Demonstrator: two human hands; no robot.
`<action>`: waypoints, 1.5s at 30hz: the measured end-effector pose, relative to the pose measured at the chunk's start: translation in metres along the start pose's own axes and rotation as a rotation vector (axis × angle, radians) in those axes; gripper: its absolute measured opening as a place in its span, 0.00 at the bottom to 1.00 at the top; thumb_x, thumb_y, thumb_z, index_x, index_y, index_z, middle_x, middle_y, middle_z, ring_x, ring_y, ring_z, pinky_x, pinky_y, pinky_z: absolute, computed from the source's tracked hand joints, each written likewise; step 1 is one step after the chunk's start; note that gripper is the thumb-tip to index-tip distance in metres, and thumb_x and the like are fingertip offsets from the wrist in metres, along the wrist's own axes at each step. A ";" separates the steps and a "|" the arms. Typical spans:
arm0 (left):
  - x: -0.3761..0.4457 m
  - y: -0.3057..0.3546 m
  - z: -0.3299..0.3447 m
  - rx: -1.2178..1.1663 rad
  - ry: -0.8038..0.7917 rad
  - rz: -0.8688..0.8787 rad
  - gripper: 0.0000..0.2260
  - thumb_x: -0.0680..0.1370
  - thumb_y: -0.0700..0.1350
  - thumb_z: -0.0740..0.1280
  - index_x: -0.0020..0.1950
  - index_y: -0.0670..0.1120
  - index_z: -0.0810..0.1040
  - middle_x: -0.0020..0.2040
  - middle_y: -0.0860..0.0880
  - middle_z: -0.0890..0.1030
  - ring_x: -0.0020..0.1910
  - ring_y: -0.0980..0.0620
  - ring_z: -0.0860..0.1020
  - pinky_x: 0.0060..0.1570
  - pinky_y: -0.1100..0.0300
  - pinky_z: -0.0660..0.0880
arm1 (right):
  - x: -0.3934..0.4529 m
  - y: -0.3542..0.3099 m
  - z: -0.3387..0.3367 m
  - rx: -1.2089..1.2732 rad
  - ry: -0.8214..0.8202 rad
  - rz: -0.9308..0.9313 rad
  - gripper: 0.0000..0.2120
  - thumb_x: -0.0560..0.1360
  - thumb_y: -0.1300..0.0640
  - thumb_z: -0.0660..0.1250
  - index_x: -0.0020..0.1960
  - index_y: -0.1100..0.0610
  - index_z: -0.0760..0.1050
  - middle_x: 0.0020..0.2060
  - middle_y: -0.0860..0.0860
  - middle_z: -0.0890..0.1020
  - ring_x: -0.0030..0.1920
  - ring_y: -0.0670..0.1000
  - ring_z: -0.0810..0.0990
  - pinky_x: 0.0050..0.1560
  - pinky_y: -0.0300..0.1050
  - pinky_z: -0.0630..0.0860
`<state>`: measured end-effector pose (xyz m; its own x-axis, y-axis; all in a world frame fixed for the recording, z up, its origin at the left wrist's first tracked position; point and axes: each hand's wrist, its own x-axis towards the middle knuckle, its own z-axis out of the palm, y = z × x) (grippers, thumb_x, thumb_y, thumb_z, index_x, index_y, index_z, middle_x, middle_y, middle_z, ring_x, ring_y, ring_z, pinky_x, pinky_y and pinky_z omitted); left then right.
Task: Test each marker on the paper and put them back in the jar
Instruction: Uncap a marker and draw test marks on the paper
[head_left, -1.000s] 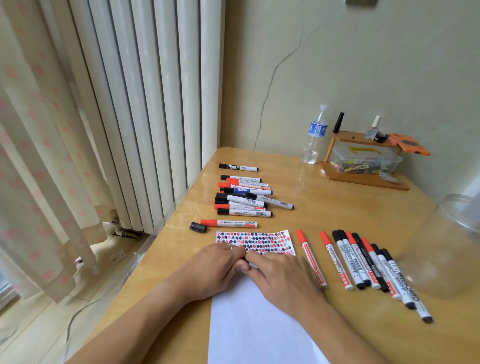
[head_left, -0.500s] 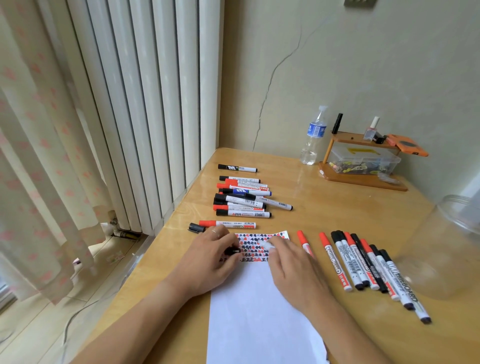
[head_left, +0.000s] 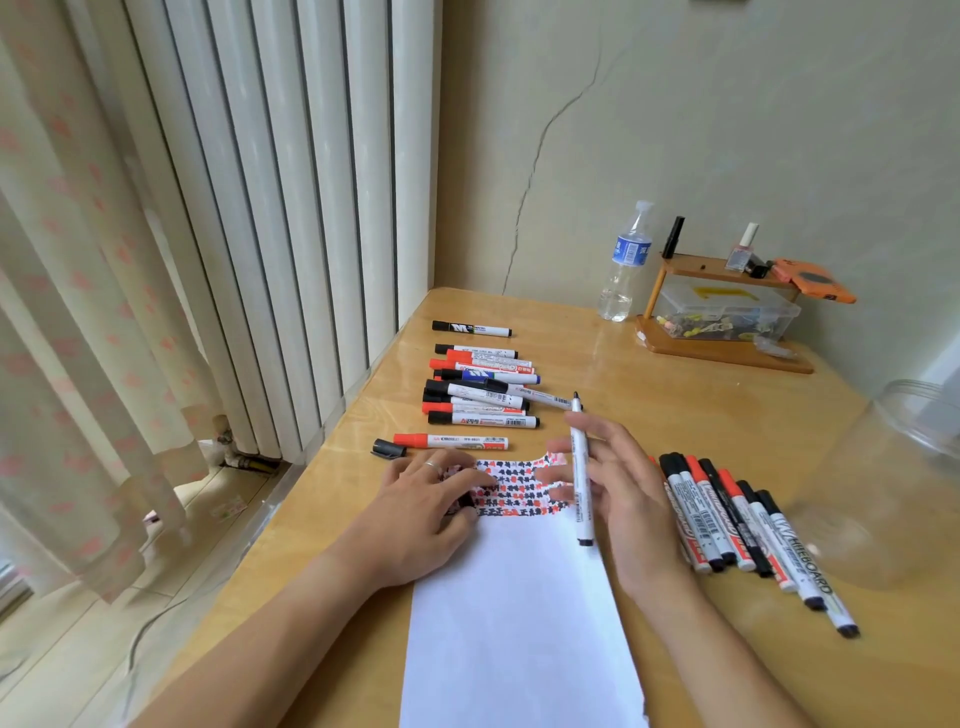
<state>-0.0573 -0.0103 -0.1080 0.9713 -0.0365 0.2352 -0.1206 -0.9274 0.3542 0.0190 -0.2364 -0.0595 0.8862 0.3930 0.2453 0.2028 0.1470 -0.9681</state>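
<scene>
Right grip: I am pinching an uncapped white black-tipped marker (head_left: 581, 483), tip up.
Left grip: I am pressing the marked white paper (head_left: 519, 597), perhaps clamping its cap.
Clear plastic jar (head_left: 893, 488): lying empty; all markers are waiting outside.

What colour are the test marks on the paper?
Red and black, in rows across the top of the paper; clearest in the head view.

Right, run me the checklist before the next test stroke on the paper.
1. Marker uncapped: ok, tip bare.
2. Right hand grips the marker: ok.
3. Tip aimed at paper: not ok, it points up and away.
4. Left hand steadies the paper: ok, resting on its top edge.
5. Blank space below the test marks: ok.
</scene>
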 end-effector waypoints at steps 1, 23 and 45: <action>0.000 0.000 0.000 0.004 -0.002 0.001 0.23 0.79 0.62 0.48 0.71 0.64 0.69 0.72 0.62 0.65 0.72 0.61 0.61 0.69 0.57 0.50 | -0.001 -0.001 0.001 -0.008 -0.010 -0.007 0.23 0.81 0.73 0.54 0.62 0.53 0.80 0.55 0.55 0.85 0.51 0.61 0.86 0.50 0.52 0.81; 0.001 -0.005 -0.001 -0.100 0.065 -0.012 0.15 0.79 0.57 0.59 0.64 0.61 0.77 0.68 0.64 0.71 0.69 0.64 0.68 0.68 0.58 0.57 | -0.009 0.019 0.010 -0.866 -0.407 -0.080 0.29 0.74 0.44 0.75 0.68 0.39 0.63 0.63 0.39 0.80 0.68 0.42 0.76 0.65 0.45 0.74; 0.001 -0.004 -0.004 -0.033 0.096 -0.039 0.17 0.84 0.46 0.59 0.71 0.60 0.73 0.72 0.60 0.70 0.72 0.61 0.65 0.68 0.62 0.53 | 0.003 0.008 -0.026 -0.896 -0.501 0.041 0.35 0.68 0.30 0.74 0.69 0.35 0.62 0.71 0.40 0.76 0.72 0.40 0.72 0.67 0.45 0.71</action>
<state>-0.0567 -0.0053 -0.1059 0.9514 0.0367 0.3057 -0.0914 -0.9144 0.3943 0.0343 -0.2576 -0.0677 0.6651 0.7468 0.0053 0.5951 -0.5256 -0.6080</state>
